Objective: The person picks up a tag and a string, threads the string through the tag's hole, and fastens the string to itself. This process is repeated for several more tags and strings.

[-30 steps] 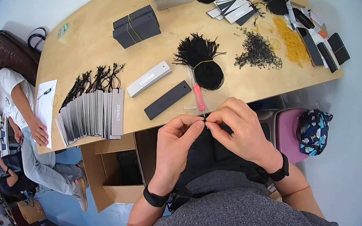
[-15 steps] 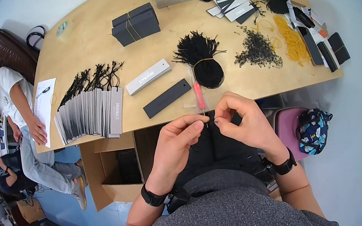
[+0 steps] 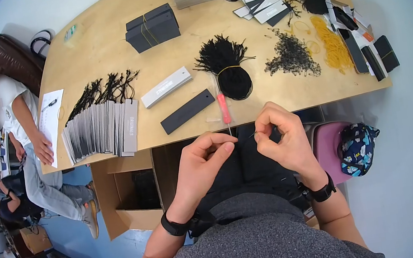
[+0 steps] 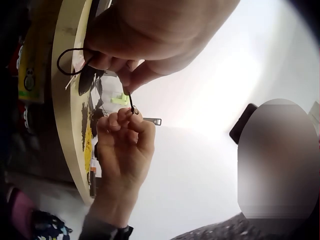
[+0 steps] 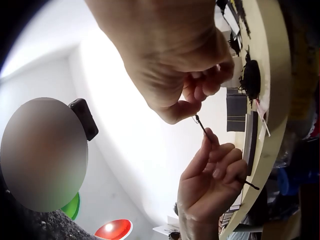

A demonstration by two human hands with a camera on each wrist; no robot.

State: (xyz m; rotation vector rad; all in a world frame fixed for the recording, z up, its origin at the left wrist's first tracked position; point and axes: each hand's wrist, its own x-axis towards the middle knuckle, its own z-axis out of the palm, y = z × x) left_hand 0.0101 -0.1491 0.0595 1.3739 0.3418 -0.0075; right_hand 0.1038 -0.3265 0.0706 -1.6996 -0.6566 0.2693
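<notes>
My left hand (image 3: 199, 167) pinches a thin black cord (image 4: 131, 101) between thumb and forefinger; part of it loops out past the hand in the left wrist view. Opposite, my right hand (image 3: 288, 143) pinches the other end, where a small thin wire piece (image 5: 195, 119) shows at the fingertips. The cord runs taut across the short gap between the hands. Just beyond them a red-handled tool (image 3: 223, 109) lies at the table edge, its metal shaft pointing toward me. Behind it is a banded bundle of black cords (image 3: 234, 81).
Grey tags with cords (image 3: 100, 131) fan out at left, near a light tag stack (image 3: 167, 87) and a dark tag (image 3: 188, 111). Black pins (image 3: 292, 57) and yellow rubber bands (image 3: 333, 46) lie right. A seated person (image 3: 19, 111) rests an arm on paper. An open carton (image 3: 139, 216) stands below.
My hands were together a second ago; the right hand has moved away to the right, drawing the gap wider. The left hand has shifted very little.
</notes>
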